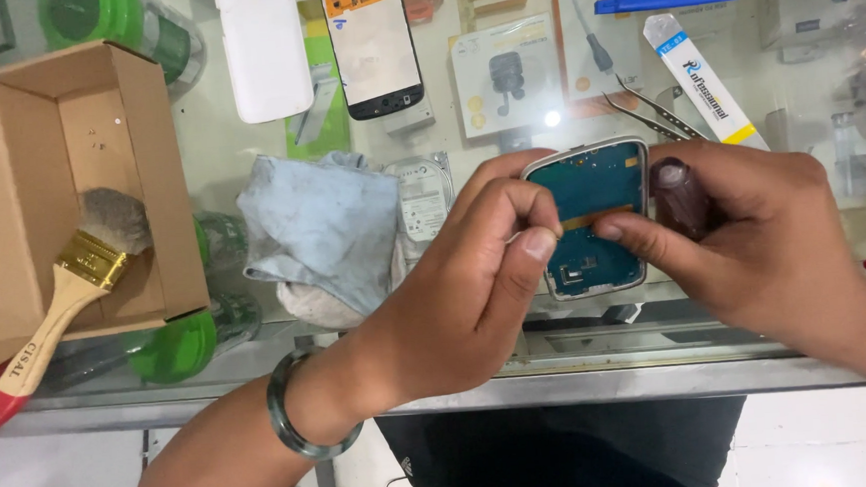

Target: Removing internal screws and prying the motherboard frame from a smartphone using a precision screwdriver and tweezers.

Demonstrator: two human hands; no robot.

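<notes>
Opened phone body (pixel 592 214), teal circuit board exposed: pinched between left hand (pixel 466 292) fingertips and right hand (pixel 764 243) thumb. Right fingers also closed around dark screwdriver handle (pixel 679 196). Far left of fingers: cardboard box (pixel 8 169) holding paintbrush (pixel 75 285). Beside left knuckles: grey cloth (pixel 322 230).

Bare glass lies between the cardboard box (pixel 69 186) and crumpled cloth (pixel 322 235); tweezers (pixel 650 110) crowd the far side.

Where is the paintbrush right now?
In the head view the paintbrush lies at far left, its bristles inside the open cardboard box and its red-tipped handle sticking out over the box's front edge, left of the grey cloth.
</notes>
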